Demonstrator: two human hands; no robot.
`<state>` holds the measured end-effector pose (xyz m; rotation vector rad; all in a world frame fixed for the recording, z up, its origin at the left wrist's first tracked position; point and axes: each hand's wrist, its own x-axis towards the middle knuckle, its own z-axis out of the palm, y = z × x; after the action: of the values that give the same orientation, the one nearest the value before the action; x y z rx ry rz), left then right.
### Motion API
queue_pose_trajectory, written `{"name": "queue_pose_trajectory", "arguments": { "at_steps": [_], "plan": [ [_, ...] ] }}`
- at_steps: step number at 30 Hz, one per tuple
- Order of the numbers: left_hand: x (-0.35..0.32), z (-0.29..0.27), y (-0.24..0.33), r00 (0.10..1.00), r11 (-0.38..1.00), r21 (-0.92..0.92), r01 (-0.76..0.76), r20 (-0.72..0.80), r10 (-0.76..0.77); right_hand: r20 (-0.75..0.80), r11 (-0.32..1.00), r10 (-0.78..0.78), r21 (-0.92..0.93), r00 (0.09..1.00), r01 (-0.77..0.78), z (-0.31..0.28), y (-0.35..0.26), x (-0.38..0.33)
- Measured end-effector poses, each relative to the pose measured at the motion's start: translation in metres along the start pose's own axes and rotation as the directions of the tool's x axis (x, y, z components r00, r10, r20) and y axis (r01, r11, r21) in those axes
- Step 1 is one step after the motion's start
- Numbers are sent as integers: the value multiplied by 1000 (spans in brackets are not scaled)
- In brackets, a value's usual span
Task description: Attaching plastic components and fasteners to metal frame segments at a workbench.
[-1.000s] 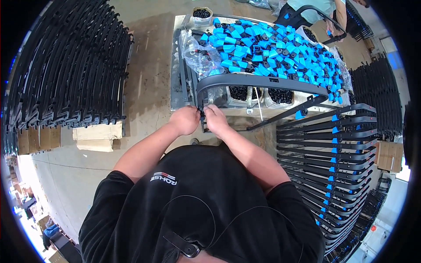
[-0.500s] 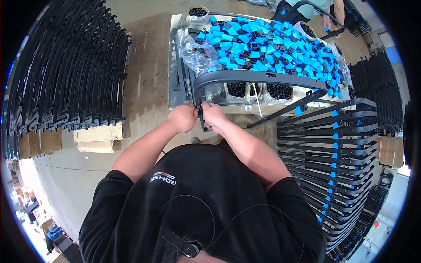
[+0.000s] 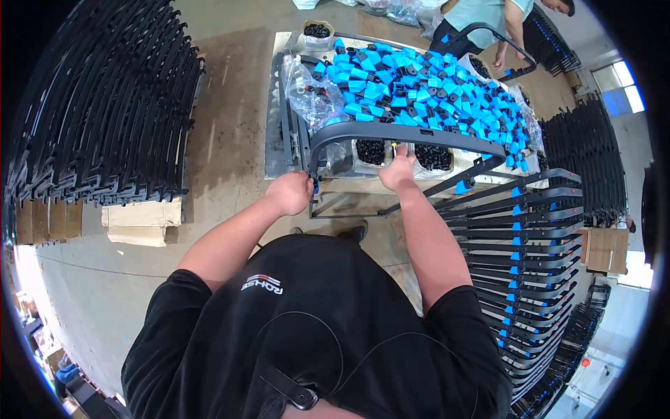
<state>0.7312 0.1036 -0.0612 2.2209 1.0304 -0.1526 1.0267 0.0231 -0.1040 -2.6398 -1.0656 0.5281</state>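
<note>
My left hand (image 3: pixel 292 192) is closed around the lower left end of a black curved frame (image 3: pixel 412 132), which arches along the near edge of the table. My right hand (image 3: pixel 398 172) is at the table edge, under the arch, between two containers of small black parts (image 3: pixel 370 151) (image 3: pixel 433 158). Its fingers look curled, and what lies inside them is hidden. A small yellow tool end (image 3: pixel 394 144) shows just beyond them. Blue and black plastic pieces (image 3: pixel 419 87) are heaped across the table behind the frame.
Stacked black frames with blue pieces (image 3: pixel 523 258) stand to my right. A tall stack of black frames (image 3: pixel 98 105) rises at left above cardboard (image 3: pixel 143 222). A clear plastic bag (image 3: pixel 314 98) lies on the table (image 3: pixel 274 157). Across it, another person (image 3: pixel 481 24) handles a similar frame.
My right hand has left the frame's left end and moved right, to where a long thin tool and a wrench hung. My left hand stays on the frame. The view has shifted slightly.
</note>
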Motion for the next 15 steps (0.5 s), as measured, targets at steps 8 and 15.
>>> {"name": "queue_pose_trajectory", "arguments": {
  "at_steps": [8,15],
  "plan": [
    [-6,18,-11,993,987,-150,-54,-116,37,-367,896,-235,276,900,347,11,19,-51],
    [-37,34,-13,986,917,-371,-146,-130,104,585,370,-331,803,741,-468,-57,-15,-166]
  ]
}}
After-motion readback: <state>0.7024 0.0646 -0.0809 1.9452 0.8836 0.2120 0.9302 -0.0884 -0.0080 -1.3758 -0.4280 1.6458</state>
